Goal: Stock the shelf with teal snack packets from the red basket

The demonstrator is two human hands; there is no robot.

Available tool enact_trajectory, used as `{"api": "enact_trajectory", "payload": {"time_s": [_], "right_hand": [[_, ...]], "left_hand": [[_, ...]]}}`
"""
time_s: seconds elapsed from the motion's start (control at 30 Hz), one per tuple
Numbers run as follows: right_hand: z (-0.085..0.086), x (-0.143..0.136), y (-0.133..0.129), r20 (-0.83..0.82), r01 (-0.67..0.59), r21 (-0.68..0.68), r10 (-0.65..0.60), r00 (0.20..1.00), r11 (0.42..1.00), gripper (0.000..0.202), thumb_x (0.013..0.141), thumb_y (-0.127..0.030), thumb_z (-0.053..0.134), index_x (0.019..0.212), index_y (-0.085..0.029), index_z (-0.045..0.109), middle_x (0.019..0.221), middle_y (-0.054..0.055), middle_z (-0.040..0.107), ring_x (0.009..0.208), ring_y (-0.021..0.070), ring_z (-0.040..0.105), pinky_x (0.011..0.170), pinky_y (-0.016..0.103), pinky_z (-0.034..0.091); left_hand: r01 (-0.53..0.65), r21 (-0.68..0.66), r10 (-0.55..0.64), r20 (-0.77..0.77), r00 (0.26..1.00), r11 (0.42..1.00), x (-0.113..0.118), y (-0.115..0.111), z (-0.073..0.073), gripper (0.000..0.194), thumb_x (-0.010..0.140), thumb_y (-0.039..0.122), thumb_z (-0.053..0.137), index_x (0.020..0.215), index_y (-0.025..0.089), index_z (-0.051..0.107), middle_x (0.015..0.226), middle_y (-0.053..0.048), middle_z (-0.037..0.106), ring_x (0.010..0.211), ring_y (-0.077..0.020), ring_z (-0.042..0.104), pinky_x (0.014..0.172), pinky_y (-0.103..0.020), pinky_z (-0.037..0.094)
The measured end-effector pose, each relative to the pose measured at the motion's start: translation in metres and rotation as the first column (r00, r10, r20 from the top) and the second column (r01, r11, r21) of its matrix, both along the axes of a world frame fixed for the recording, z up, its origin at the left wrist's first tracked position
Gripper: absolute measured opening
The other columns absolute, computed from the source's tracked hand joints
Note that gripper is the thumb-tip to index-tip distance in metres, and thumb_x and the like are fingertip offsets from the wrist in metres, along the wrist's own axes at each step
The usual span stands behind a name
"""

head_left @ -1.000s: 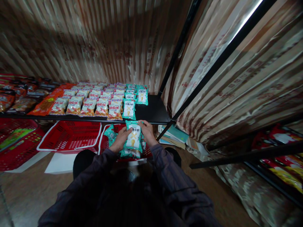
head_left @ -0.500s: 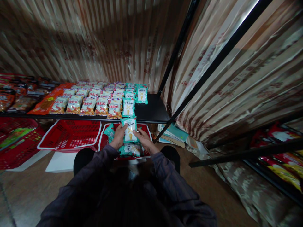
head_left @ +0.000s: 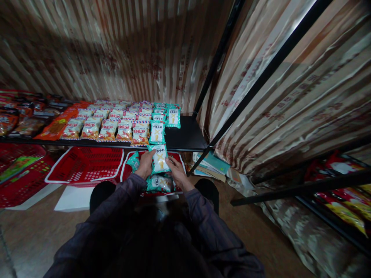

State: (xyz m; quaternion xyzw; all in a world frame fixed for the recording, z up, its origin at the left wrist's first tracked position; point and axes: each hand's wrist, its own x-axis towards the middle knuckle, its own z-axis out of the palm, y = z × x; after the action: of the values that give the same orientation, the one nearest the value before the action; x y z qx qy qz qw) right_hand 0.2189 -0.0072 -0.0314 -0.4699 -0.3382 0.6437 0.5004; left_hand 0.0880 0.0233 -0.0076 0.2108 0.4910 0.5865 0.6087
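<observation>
The left hand (head_left: 145,164) has its fingers closed around one side of a teal snack bag (head_left: 160,159), held over a red basket (head_left: 175,155) by the black shelf (head_left: 187,135). The right hand (head_left: 177,172) grips the bag's other side, fingers nearly closed.

Striped curtain (head_left: 130,50) along far side & R. Books (head_left: 214,162) piled R of ctr. Red/yellow pkts (head_left: 346,208) at R edge. Orange pkts (head_left: 59,122) L, nr dark pkts (head_left: 30,127). White-rimmed red basket (head_left: 98,162) L, white sheet (head_left: 72,199) nr it.
</observation>
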Motion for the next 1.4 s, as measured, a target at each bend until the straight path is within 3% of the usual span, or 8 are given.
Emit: {"api": "enact_trajectory", "payload": {"time_s": [0.27, 0.63, 0.77, 0.87, 0.93, 1.03, 1.23, 1.4], "right_hand": [[0.004, 0.001, -0.014, -0.147, -0.098, 0.011, 0.098, 0.984, 0.995, 0.058, 0.06, -0.033, 0.081, 0.112, -0.027, 0.057, 0.103, 0.001, 0.068, 0.079, 0.0161, 0.069, 0.076, 0.035, 0.057], [-0.004, -0.005, -0.017, -0.141, -0.021, -0.026, 0.017, 0.99, 0.999, 0.073, 0.049, -0.021, 0.081, 0.117, -0.027, 0.056, 0.104, 0.001, 0.066, 0.084, 0.0182, 0.067, 0.076, 0.037, 0.057], [-0.005, -0.003, -0.017, -0.045, -0.002, -0.001, 0.002, 0.999, 1.0, 0.076, 0.052, -0.022, 0.077, 0.123, -0.025, 0.053, 0.103, 0.003, 0.066, 0.083, 0.0192, 0.066, 0.074, 0.037, 0.056], [-0.007, 0.001, -0.018, 0.168, 0.021, 0.111, -0.039, 0.985, 0.994, 0.074, 0.059, -0.023, 0.071, 0.129, -0.026, 0.049, 0.109, 0.004, 0.065, 0.087, 0.0214, 0.065, 0.076, 0.038, 0.055], [-0.008, 0.004, -0.021, 0.389, 0.02, 0.235, -0.113, 0.914, 0.972, 0.071, 0.064, -0.02, 0.064, 0.133, -0.026, 0.046, 0.113, 0.005, 0.065, 0.094, 0.0236, 0.064, 0.082, 0.038, 0.052], [-0.007, 0.008, -0.026, 0.659, -0.028, 0.387, -0.256, 0.707, 0.921, 0.068, 0.072, -0.016, 0.053, 0.138, -0.025, 0.04, 0.12, 0.008, 0.062, 0.105, 0.0262, 0.061, 0.092, 0.04, 0.046], [0.002, 0.015, -0.035, 0.803, -0.312, 0.569, -0.431, 0.412, 0.761, 0.066, 0.073, -0.003, 0.039, 0.135, -0.022, 0.045, 0.136, 0.009, 0.049, 0.122, 0.0244, 0.047, 0.102, 0.041, 0.039], [0.006, 0.011, -0.043, 0.793, -0.383, 0.608, -0.553, 0.254, 0.696, 0.06, 0.076, -0.001, 0.042, 0.131, -0.024, 0.051, 0.133, 0.011, 0.049, 0.118, 0.0273, 0.045, 0.097, 0.046, 0.042]], "left_hand": [[-0.021, -0.086, 0.026, 0.064, 0.998, 0.996, 0.001, 0.003, 0.011, 0.025, 0.068, 0.029, 0.073, 0.083, 0.013, 0.06, 0.075, -0.007, 0.071, 0.076, -0.0223, 0.068, 0.071, -0.036, 0.055], [0.047, -0.182, -0.022, 0.138, 0.99, 0.982, -0.004, 0.008, -0.006, 0.03, 0.066, 0.03, 0.075, 0.085, 0.012, 0.061, 0.073, -0.009, 0.07, 0.069, -0.0222, 0.067, 0.067, -0.036, 0.055], [0.021, -0.123, -0.024, -0.018, 1.0, 0.992, -0.007, 0.007, -0.008, 0.026, 0.065, 0.031, 0.074, 0.08, 0.014, 0.061, 0.071, -0.007, 0.067, 0.066, -0.0191, 0.065, 0.064, -0.032, 0.052], [-0.035, -0.083, 0.027, -0.104, 0.994, 0.996, -0.007, 0.005, -0.009, 0.025, 0.063, 0.025, 0.074, 0.082, 0.015, 0.06, 0.073, -0.003, 0.066, 0.065, -0.0146, 0.062, 0.063, -0.027, 0.049], [-0.121, -0.004, 0.118, -0.195, 0.974, 0.993, -0.007, 0.003, -0.009, 0.031, 0.06, 0.02, 0.073, 0.087, 0.017, 0.059, 0.078, -0.002, 0.065, 0.068, -0.0126, 0.06, 0.066, -0.025, 0.047], [-0.178, 0.143, 0.215, -0.309, 0.927, 0.974, -0.004, 0.0, -0.005, 0.036, 0.058, 0.015, 0.069, 0.092, 0.018, 0.057, 0.085, -0.003, 0.063, 0.075, -0.0131, 0.06, 0.07, -0.025, 0.046], [0.122, 0.217, -0.111, -0.063, 0.992, 0.969, 0.005, -0.022, 0.016, 0.03, 0.065, 0.021, 0.063, 0.095, 0.02, 0.061, 0.097, -0.003, 0.065, 0.085, -0.0151, 0.06, 0.073, -0.025, 0.046], [0.068, 0.226, -0.091, 0.097, 0.991, 0.972, 0.013, -0.034, 0.023, 0.031, 0.066, 0.031, 0.068, 0.094, 0.019, 0.062, 0.091, -0.002, 0.067, 0.08, -0.0147, 0.06, 0.069, -0.024, 0.046]]}}
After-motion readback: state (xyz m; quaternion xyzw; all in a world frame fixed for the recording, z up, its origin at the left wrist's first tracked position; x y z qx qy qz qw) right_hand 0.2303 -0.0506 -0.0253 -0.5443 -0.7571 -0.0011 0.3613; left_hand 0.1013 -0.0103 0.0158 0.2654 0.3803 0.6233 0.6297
